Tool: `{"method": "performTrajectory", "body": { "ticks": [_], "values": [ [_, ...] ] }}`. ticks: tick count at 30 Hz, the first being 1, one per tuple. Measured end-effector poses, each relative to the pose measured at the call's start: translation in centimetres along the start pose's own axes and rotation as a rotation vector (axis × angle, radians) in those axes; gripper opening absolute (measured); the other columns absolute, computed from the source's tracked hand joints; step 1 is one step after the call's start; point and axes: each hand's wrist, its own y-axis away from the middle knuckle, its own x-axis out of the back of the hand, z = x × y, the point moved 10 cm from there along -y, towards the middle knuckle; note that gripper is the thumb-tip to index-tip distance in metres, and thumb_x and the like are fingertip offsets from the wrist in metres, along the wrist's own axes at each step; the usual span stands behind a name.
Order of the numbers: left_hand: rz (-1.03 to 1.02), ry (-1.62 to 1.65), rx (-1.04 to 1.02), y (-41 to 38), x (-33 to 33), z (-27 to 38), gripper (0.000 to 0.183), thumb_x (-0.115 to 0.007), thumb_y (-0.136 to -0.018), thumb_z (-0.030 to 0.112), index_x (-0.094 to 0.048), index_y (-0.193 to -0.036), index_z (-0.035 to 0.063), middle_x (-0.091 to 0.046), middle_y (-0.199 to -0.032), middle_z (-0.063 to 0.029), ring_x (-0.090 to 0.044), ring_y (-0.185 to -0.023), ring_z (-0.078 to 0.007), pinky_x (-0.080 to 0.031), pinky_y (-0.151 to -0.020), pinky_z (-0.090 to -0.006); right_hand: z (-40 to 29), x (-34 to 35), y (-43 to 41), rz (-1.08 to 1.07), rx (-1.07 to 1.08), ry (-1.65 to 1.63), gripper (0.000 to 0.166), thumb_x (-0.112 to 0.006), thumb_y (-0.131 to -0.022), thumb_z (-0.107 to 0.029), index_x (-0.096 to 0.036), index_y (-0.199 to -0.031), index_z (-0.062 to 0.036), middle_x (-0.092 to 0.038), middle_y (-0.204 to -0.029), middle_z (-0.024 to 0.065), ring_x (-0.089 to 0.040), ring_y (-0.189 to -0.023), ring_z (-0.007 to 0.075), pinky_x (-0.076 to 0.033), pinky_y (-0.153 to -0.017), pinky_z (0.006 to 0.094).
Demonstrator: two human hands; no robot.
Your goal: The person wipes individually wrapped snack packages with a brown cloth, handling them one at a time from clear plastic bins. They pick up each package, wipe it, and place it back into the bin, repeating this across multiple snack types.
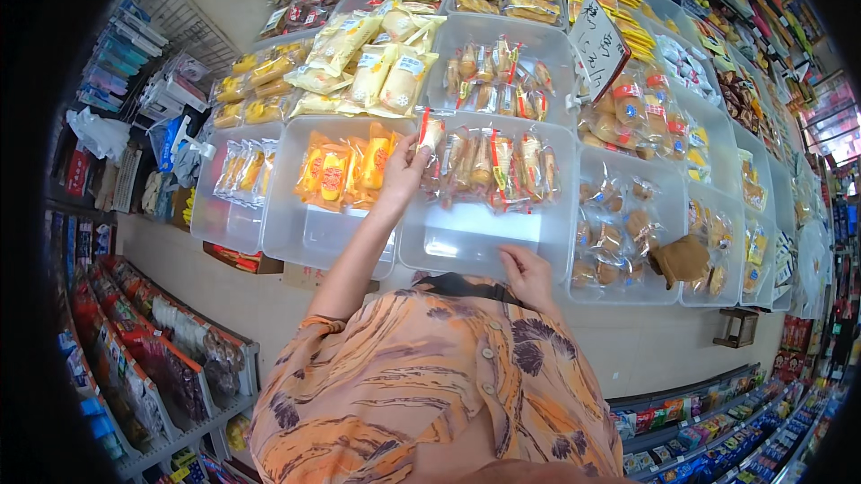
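Between the thumb and fingers of my left hand (405, 171) is a wrapped pastry (430, 133) in clear film with a red strip. The hand is at the upper left corner of a clear plastic bin (471, 258), whose back part holds a row of similar wrapped pastries (501, 168). My right hand (527, 270) rests near the front edge of this bin, with fingers curled; nothing shows in it. To the left, another clear bin (282, 235) contains orange-wrapped cakes (334, 174).
Behind stand more bins, one with large cream-coloured packets (366, 57). A handwritten price sign (597, 46) is clamped at a bin edge. Bagged round buns (609, 235) fill a bin at right, beside a brown glove (681, 260). A small stool (735, 327) stands on the floor.
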Motion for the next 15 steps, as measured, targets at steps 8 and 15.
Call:
{"method": "performTrajectory", "body": {
  "ticks": [8, 15],
  "values": [
    [0.141, -0.567, -0.331, 1.1, -0.3, 4.3, 0.041, -0.06, -0.089, 0.018, -0.052, -0.126, 0.0014, -0.064, -0.085, -0.017, -0.062, -0.074, -0.0309, -0.051, -0.068, -0.0387, 0.5, 0.1, 0.0, 0.001, -0.005, 0.041, 0.015, -0.065, -0.088, -0.011, -0.07, -0.1, -0.0038, -0.067, -0.077, 0.0092, -0.059, -0.06, 0.0116, -0.048, -0.056, 0.0255],
    [0.144, -1.09, -0.462, 2.2, -2.3, 6.6, 0.045, -0.067, -0.082, 0.023, -0.057, -0.12, 0.0023, -0.058, -0.111, -0.0192, -0.054, -0.105, -0.0357, -0.045, -0.086, -0.044, 1.1, -0.1, 0.1, -0.044, -0.094, 0.046, 0.018, -0.06, -0.09, -0.02, -0.069, -0.101, -0.0093, -0.069, -0.092, 0.0124, -0.066, -0.08, 0.0309, -0.052, -0.069, 0.0376]
  ]
}}
